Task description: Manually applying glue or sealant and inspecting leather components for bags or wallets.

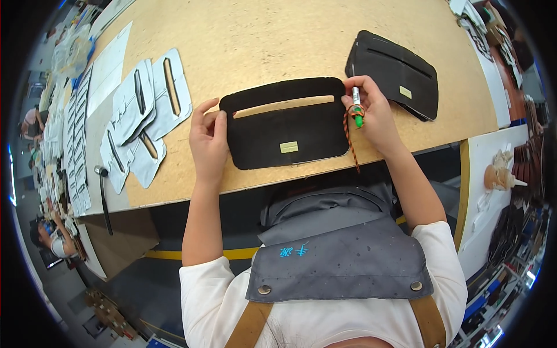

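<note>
Between my hands is a black, round-cornered panel (258,139) with a long slot across its upper part and a small pale yellow label (288,147) near its lower edge. My left hand (209,139) pinches its left edge between thumb and fingers. At the upper right corner my right hand (371,113) grips the panel. A white and green pen (356,101), with an orange and black cord (352,148) wound around it, is also held in my right hand. The cord hangs down past the panel's right side. Tabletop shows through the slot.
A pile of similar black panels (389,66) lies to the right on the wooden table (278,40). Several pale grey slotted pieces (174,87) overlap on the left, near a hammer (104,194). A squeeze bottle (500,177) stands at the far right. Another person (61,240) sits at far left.
</note>
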### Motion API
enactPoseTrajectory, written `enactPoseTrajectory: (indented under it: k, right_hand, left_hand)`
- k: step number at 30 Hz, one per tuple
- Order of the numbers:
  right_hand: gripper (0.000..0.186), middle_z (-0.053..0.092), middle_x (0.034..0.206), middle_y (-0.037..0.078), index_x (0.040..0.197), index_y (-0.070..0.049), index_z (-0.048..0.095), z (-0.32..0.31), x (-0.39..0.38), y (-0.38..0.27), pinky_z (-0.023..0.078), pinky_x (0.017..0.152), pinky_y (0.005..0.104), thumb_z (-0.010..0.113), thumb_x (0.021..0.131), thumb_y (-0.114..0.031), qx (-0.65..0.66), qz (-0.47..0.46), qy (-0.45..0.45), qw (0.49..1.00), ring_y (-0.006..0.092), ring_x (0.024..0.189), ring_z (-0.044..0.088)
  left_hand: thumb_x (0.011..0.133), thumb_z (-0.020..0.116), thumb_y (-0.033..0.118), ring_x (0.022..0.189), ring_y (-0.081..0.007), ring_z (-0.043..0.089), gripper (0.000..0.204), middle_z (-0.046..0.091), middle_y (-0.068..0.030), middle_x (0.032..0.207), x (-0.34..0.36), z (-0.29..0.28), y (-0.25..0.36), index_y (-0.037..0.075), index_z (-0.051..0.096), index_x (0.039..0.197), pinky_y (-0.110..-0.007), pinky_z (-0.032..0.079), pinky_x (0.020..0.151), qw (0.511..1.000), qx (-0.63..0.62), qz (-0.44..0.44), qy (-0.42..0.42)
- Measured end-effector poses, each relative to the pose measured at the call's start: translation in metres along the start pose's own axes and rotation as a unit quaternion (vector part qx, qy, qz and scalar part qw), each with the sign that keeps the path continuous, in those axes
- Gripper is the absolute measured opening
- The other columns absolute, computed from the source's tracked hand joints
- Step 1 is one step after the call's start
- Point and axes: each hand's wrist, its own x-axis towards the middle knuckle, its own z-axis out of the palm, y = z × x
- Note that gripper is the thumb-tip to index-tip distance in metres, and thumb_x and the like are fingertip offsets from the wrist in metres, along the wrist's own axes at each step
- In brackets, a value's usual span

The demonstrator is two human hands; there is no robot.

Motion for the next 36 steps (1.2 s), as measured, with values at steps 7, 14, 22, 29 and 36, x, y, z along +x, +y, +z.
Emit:
enactPoseTrajectory:
  k: [7,14,22,29,36]
  right_hand:
    - [0.014,0.049,0.079,-0.001,0.102,-0.003,0.051,0.002,-0.001,-0.001,0.042,0.061,0.0195,0.056,0.089,-0.007,-0.02,-0.026,0.014,0.999,0.0036,0.069,0.047]
    - [0.011,0.043,0.074,-0.006,0.098,-0.004,0.052,0.002,-0.002,0.004,0.035,0.056,0.0163,0.057,0.089,-0.008,-0.04,-0.045,0.035,0.998,0.0009,0.064,0.04]
    - [0.01,0.045,0.077,-0.005,0.098,-0.004,0.052,0.004,-0.001,0.003,0.034,0.056,0.0162,0.056,0.089,-0.006,-0.057,-0.047,0.037,0.997,0.0006,0.065,0.04]
    - [0.01,0.046,0.076,-0.004,0.097,-0.004,0.052,0.009,-0.004,0.003,0.035,0.056,0.0168,0.056,0.089,-0.006,-0.07,-0.071,0.044,0.994,0.0009,0.065,0.041]
    - [0.01,0.048,0.075,-0.003,0.097,-0.003,0.052,0.003,-0.009,0.003,0.038,0.055,0.0181,0.056,0.089,-0.007,-0.087,-0.091,0.05,0.991,0.0022,0.063,0.044]
  left_hand:
    - [0.087,0.053,-0.001,0.063,-0.0017,0.041,0.023,0.049,0.0035,0.076,0.001,-0.003,-0.003,0.003,0.052,0.109,-0.017,0.034,0.054,0.999,-0.006,0.034,-0.016]
    - [0.085,0.054,-0.002,0.065,-0.0029,0.043,0.022,0.048,0.0022,0.076,-0.002,0.0,-0.005,0.004,0.051,0.106,-0.017,0.038,0.057,0.998,-0.017,0.056,-0.005]
    - [0.085,0.053,-0.003,0.071,-0.0026,0.043,0.021,0.045,0.0034,0.078,-0.003,0.001,-0.001,0.006,0.049,0.104,-0.016,0.036,0.062,0.999,-0.03,0.023,-0.007]
    - [0.082,0.054,-0.001,0.066,-0.0065,0.047,0.017,0.049,-0.0008,0.077,-0.002,0.003,-0.003,0.004,0.05,0.098,-0.02,0.041,0.055,0.997,0.025,0.061,0.039]
    - [0.083,0.055,-0.002,0.069,-0.0065,0.047,0.017,0.049,-0.0011,0.078,-0.003,0.003,-0.001,0.004,0.049,0.098,-0.02,0.041,0.059,0.998,-0.014,0.058,0.037]
